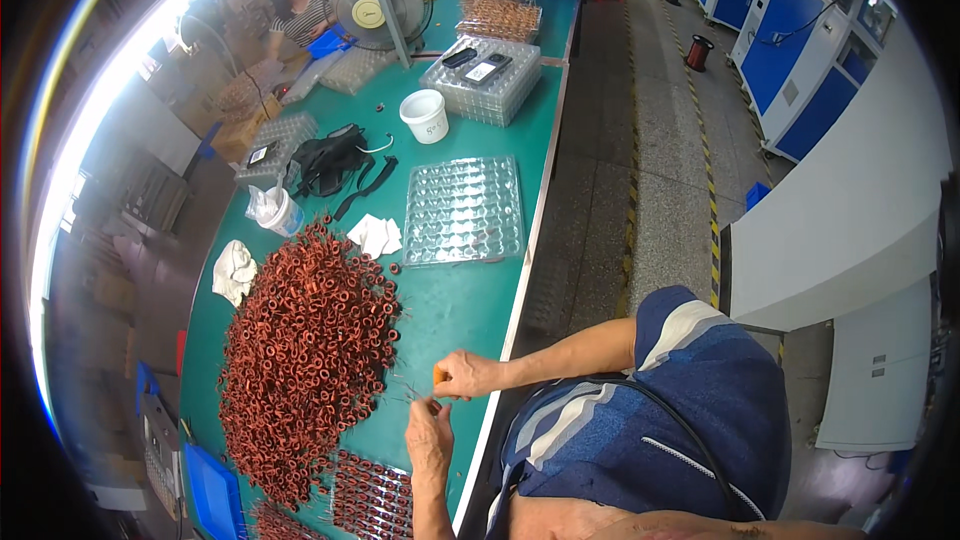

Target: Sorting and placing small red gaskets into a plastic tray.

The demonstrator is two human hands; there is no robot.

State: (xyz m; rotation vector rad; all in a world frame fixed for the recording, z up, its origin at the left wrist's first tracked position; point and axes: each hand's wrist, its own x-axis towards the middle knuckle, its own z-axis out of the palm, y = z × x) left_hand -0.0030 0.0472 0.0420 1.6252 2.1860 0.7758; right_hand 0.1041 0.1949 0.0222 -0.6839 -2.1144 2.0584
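Note:
My right hand (468, 376) is closed on a small orange piece (438, 373) just over the green table (455, 300) near its front edge. My left hand (430, 432) sits right below it, fingertips pinched on something thin and dark that is too small to make out. The two hands almost touch. A big heap of reddish-brown wound ring coils (305, 350) lies on the table to their left. A clear plastic tray with rows of pockets (463, 210) lies further up the table.
A white tub (427, 116), a black bag (328, 160), white rags (234, 270), stacked clear trays (485, 80) and a fan (378, 0) stand further along the table. Filled trays of coils (370, 495) lie near my left forearm. Another person sits at the far end. An aisle with blue machines runs on the right.

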